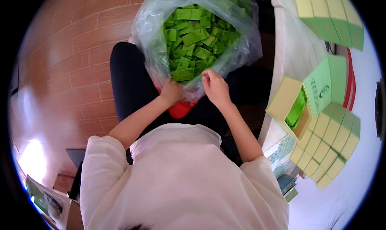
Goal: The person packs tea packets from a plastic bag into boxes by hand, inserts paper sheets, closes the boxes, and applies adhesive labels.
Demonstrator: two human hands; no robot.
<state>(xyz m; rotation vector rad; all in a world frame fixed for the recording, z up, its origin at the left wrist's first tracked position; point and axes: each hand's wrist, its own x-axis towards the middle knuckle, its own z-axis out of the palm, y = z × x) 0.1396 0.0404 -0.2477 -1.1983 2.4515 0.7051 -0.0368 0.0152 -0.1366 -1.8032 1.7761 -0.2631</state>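
Note:
A large clear plastic bag (150, 33) stands open before me, between my knees, full of small green packets (193, 36). My left hand (172, 92) is at the near left part of its rim, with the fingers on the plastic. My right hand (214, 86) is curled at the near right part of the rim, the thumb and fingers close together; whether they pinch the film is hard to tell. Something red (180, 110) shows below the bag, between my thighs.
At the right runs a pale table edge (280, 49). On it stand an open carton (283, 103) with green packets inside, a stack of yellow and green boxes (328, 139) and a row of similar boxes (331, 18). A printed box (48, 199) lies at the lower left.

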